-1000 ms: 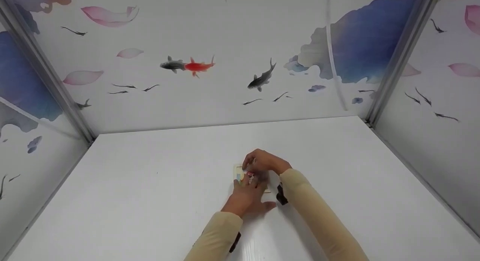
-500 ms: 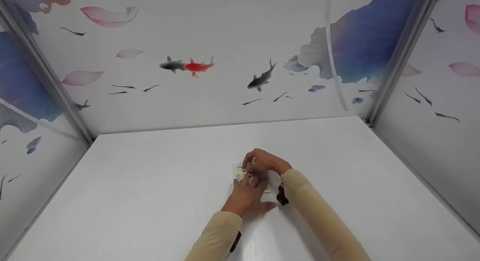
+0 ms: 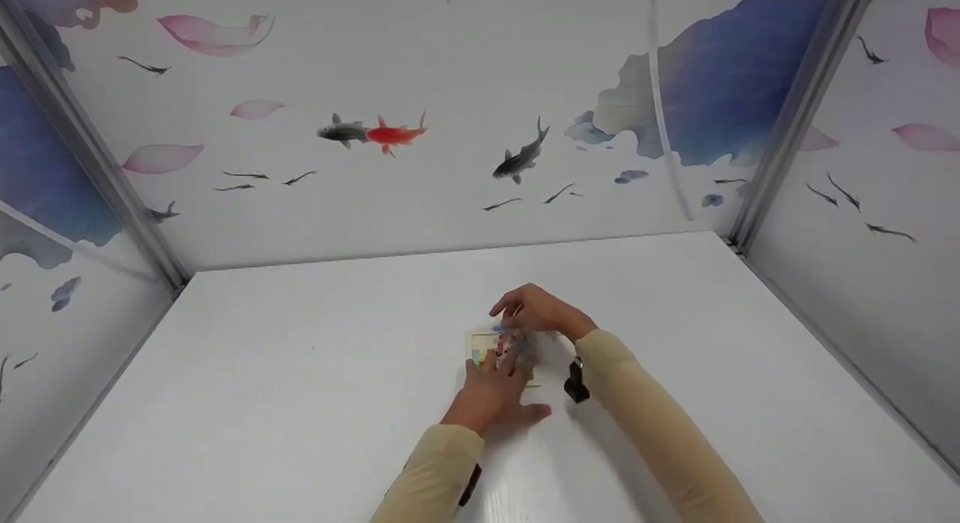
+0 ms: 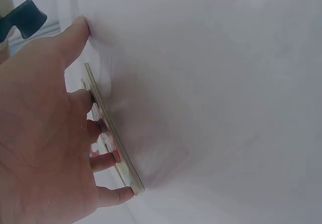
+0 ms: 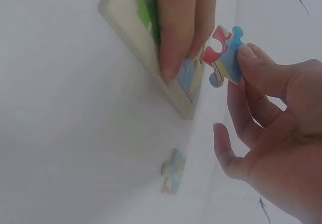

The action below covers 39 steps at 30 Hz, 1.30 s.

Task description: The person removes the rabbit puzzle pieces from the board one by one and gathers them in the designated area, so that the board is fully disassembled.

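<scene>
Smooth white counter (image 3: 315,403), left grip (image 3: 495,394) spread wide, touching a flat, pale-rimmed jigsaw board (image 5: 123,12). Right grip (image 3: 544,311) has a narrow thumb-and-finger pinch on a knobbly blue-and-red puzzle piece (image 5: 231,60) near the board; a loose piece (image 5: 174,172) lies nearby.

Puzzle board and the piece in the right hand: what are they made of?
Puzzle board: probably wood or fibreboard, matte; pale tan border, thick straight edge. Held piece: likely thin wood or stiff card, smooth-looking printed face; multicoloured picture, cleanly cut knobs. Its core is unclear.
</scene>
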Motion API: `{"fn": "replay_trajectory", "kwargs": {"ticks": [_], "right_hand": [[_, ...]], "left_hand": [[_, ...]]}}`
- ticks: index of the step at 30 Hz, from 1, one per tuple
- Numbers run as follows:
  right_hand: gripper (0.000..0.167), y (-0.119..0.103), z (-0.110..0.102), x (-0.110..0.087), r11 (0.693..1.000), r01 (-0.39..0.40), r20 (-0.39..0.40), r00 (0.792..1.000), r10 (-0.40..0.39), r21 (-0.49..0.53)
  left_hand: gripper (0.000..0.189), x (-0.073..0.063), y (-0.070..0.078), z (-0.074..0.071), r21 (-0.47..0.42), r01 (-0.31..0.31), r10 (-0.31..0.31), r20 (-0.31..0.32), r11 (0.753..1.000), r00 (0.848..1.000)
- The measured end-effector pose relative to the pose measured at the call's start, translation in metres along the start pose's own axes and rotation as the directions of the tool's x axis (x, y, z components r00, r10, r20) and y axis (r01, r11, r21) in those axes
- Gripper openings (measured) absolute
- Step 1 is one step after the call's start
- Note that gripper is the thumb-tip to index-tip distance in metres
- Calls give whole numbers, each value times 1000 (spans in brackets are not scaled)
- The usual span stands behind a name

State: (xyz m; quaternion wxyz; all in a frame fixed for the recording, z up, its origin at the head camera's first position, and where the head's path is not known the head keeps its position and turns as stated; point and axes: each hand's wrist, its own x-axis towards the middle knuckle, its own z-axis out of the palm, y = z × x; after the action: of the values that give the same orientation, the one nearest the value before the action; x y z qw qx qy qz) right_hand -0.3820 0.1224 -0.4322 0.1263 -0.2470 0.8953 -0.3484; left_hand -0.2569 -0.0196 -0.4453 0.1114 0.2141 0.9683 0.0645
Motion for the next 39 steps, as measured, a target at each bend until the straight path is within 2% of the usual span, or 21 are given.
{"fn": "replay_trajectory", "kwargs": {"ticks": [5,12,19,27,32,39], "right_hand": [[19,7,-16,-6,999,-41,-12,999,41,9],[17,28,-37,-20,997,-78,-36,996,78,3],[16,49,-56,-36,982,-183,-98,979,179,-35],[16,61,-55,-43,965,-256,-90,964,250,-62],[16,67,-48,-44,951,-307,-124,946,301,-37],[17,77,-45,-49,942,-335,-140,933,332,2]], "left_hand": [[80,-1,1,0,-10,22,-22,3,1000,1000],[80,-4,-1,3,-59,38,-38,-2,998,999],[80,-4,-2,6,-80,32,-33,-20,996,999],[79,-4,1,2,-102,35,-37,-10,994,999],[81,-2,5,-1,-76,45,-43,20,996,999],[88,-2,0,-6,-143,60,-39,142,988,989]]}}
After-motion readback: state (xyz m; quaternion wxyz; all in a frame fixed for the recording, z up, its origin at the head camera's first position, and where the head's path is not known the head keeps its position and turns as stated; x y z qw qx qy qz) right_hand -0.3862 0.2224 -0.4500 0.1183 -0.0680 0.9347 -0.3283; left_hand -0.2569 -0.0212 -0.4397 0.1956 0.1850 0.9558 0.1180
